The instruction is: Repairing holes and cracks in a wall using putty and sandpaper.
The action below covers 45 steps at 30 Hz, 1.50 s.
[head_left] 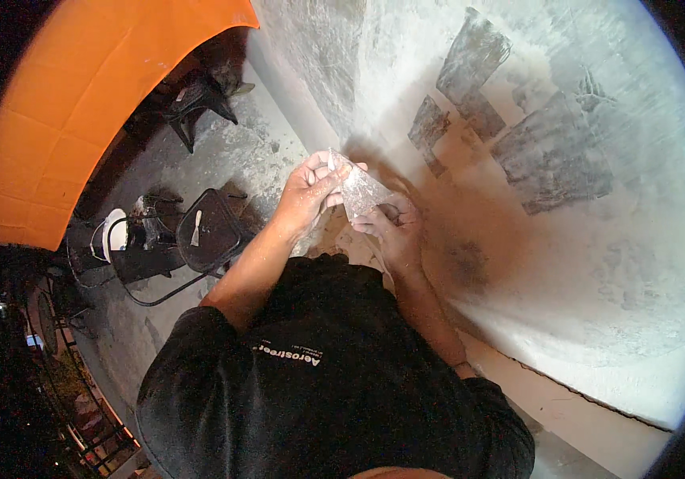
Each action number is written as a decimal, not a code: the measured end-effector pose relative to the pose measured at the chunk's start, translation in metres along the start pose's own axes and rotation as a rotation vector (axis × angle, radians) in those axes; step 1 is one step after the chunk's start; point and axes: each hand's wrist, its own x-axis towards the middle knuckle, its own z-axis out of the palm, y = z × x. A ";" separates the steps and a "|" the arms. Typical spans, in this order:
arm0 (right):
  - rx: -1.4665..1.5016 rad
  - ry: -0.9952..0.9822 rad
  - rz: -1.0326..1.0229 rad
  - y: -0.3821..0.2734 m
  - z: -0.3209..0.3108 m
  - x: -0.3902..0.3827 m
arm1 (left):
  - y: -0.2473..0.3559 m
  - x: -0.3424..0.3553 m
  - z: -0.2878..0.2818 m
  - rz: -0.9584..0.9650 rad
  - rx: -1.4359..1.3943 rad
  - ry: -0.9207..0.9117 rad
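A thin, whitish, dust-covered sheet (pixel 361 191) with a pointed upper corner is held up between my two hands, in front of my chest. My left hand (pixel 308 191) pinches its upper left edge, thumb on the near face. My right hand (pixel 394 227) has its fingers closed on the lower right edge. Pale dust coats both hands. The sheet's exact kind cannot be made out, and parts of the fingers are hidden behind it.
A pale wall (pixel 518 263) with dark grey patches (pixel 554 152) rises close on my right. To my left stands a black chair (pixel 211 239) with a small light-coloured tool (pixel 197 228) on its seat. A dark stool (pixel 199 102) is farther off; an orange sheet (pixel 79 104) hangs upper left.
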 end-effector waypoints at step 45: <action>0.100 -0.342 -0.102 -0.005 -0.004 0.007 | -0.049 -0.009 0.019 0.074 0.361 -0.189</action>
